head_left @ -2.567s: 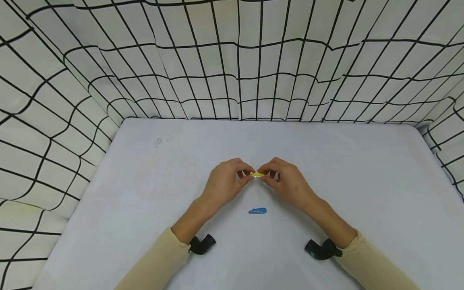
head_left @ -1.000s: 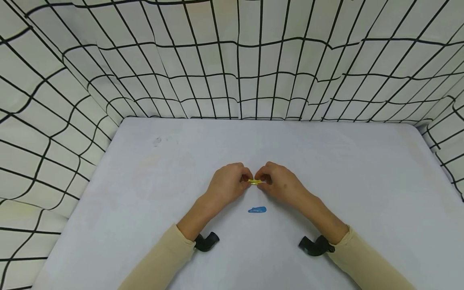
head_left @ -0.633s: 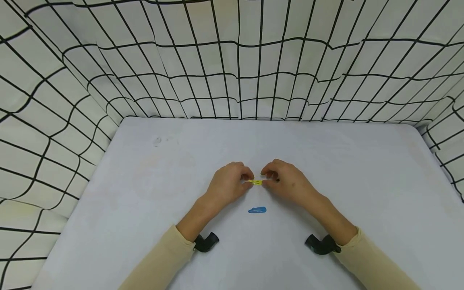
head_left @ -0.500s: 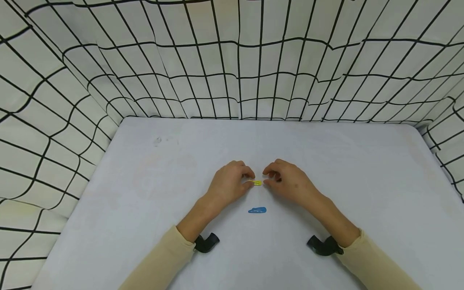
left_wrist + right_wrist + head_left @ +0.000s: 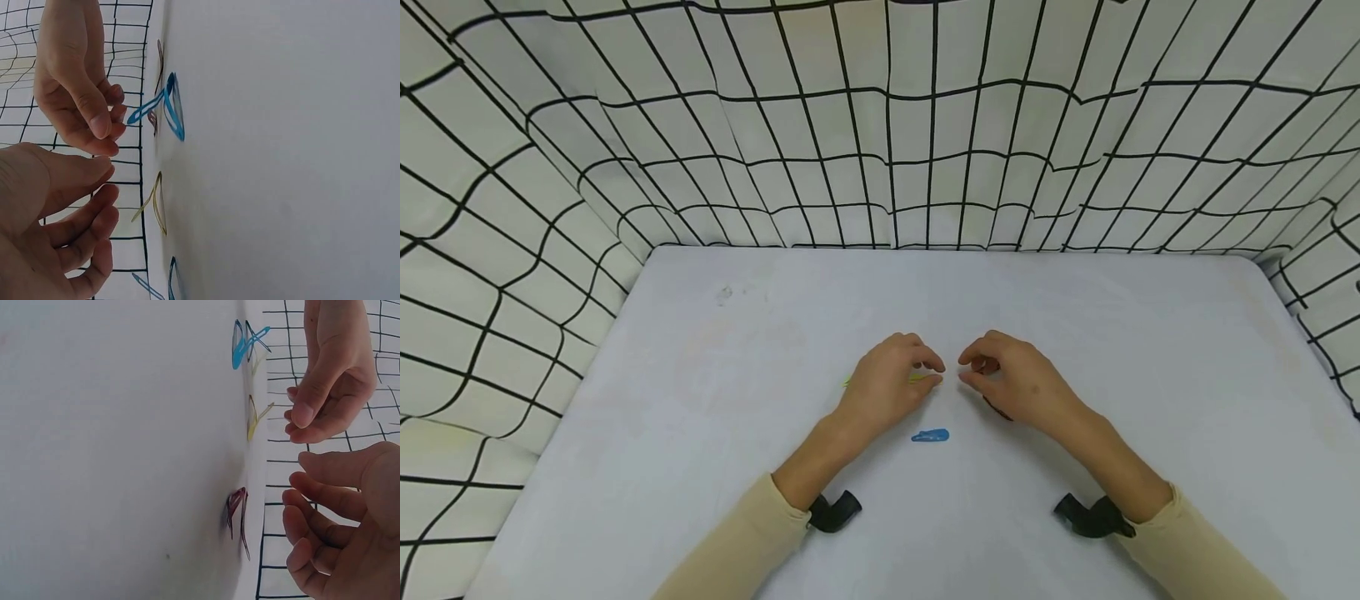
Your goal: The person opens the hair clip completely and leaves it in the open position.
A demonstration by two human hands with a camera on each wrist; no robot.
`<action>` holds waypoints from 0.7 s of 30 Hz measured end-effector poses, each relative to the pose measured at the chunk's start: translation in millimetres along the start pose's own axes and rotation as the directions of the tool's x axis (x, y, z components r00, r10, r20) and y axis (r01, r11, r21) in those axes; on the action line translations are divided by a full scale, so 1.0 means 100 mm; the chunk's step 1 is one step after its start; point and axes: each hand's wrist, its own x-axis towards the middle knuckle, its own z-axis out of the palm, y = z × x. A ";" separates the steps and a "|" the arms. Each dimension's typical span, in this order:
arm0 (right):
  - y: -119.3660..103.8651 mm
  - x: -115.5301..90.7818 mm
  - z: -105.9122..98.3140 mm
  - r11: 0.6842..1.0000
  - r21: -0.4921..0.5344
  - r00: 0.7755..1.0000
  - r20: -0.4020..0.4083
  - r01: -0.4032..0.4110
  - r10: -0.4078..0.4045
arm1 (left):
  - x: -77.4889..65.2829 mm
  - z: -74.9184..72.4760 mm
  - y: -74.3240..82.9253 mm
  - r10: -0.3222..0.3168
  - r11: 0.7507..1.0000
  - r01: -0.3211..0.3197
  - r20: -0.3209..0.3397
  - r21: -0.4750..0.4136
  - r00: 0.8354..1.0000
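Both hands hover over the white table with fingers loosely bent and nothing held. My left hand (image 5: 883,382) is above a yellow snap hair clip (image 5: 159,206), bent open on the table; its yellow shows between thumb and forefinger in the head view. My right hand (image 5: 1021,383) faces it across a small gap, partly covering a dark red snap hair clip (image 5: 235,509). Nearer the body lies a blue snap hair clip (image 5: 931,435), also sprung open. Another blue clip (image 5: 172,281) shows at the bottom of the left wrist view, hidden from the head camera.
A yellow-green sliver (image 5: 847,382) peeks out left of the left hand. Black-gridded white cloth (image 5: 925,167) rises behind the table (image 5: 737,350) and at its sides. Black camera mounts (image 5: 835,510) sit at both wrists.
The yellow clip, earlier pinched by both hands and then by the left alone, now lies on the table. Both hands have shifted slightly right, and part of the dark clip shows beside the right hand.
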 end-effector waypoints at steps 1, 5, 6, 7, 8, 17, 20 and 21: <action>0.01 -0.01 -0.01 1.000 0.001 1.000 -0.003 0.000 0.000 | 0.00 0.01 0.01 -0.001 1.000 0.001 0.004 -0.010 1.000; 0.04 -0.02 -0.05 1.000 0.001 1.000 -0.021 -0.002 0.002 | 0.00 0.02 0.04 0.008 1.000 -0.007 0.017 -0.018 1.000; 0.05 -0.03 -0.05 1.000 0.000 1.000 -0.027 -0.002 0.002 | 0.00 0.03 0.05 0.010 1.000 -0.009 0.021 -0.019 1.000; 0.06 -0.03 -0.06 1.000 -0.001 0.999 -0.032 -0.004 0.004 | 0.01 0.04 0.06 0.012 1.000 -0.012 0.024 -0.021 1.000; 0.07 -0.04 -0.06 1.000 0.000 0.999 -0.037 -0.005 0.005 | 0.01 0.04 0.06 0.014 1.000 -0.013 0.028 -0.020 1.000; 0.18 -0.04 -0.11 1.000 0.006 0.999 -0.035 -0.013 0.013 | 0.04 0.11 0.10 0.020 0.999 -0.019 0.063 -0.026 0.998; 0.22 -0.05 -0.13 1.000 0.004 0.999 -0.032 -0.018 0.018 | 0.05 0.12 0.11 0.028 0.999 -0.025 0.072 -0.033 0.997; 0.24 -0.05 -0.14 1.000 0.006 0.999 -0.032 -0.017 0.017 | 0.05 0.13 0.11 0.030 0.999 -0.027 0.076 -0.034 0.997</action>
